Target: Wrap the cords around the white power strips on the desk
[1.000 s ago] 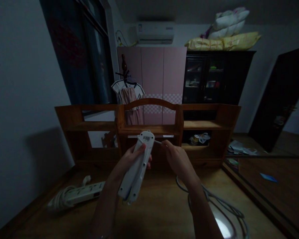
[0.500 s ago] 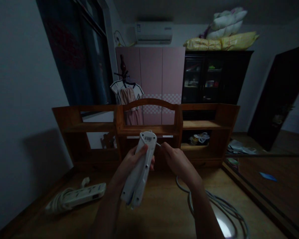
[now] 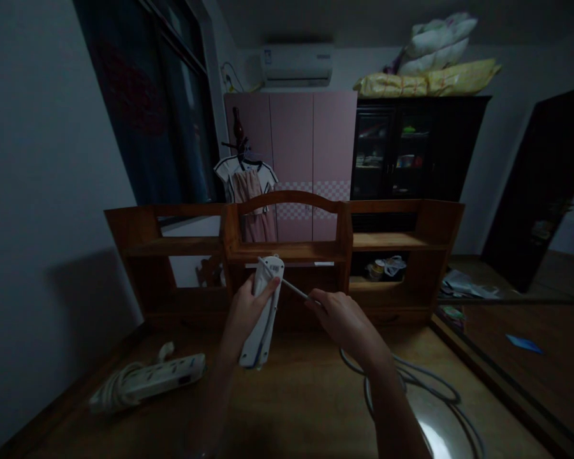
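My left hand (image 3: 251, 306) is closed around a white power strip (image 3: 256, 338), tilted with its underside facing me. A label and screw holes show on that underside, and the thumb lies across the upper part. From the thumb, a pale grey cord (image 3: 295, 289) stretches to my right hand (image 3: 337, 313), whose fingers are closed on it. Over the strip's top end the cord seems to cross the casing, partly under the thumb. A loose coil of grey cord (image 3: 428, 376) lies on the table below my right forearm; where it joins the held length is hidden.
A second white power strip (image 3: 165, 376) with its cord wound up lies on the wooden table (image 3: 287, 408) at left. Behind my hands stands a low wooden shelf unit (image 3: 287, 250). A raised edge (image 3: 488, 376) borders the table at right.
The power strip has moved left and slightly away from me. My right hand has shifted a little lower, and a longer stretch of cord now shows between the hands.
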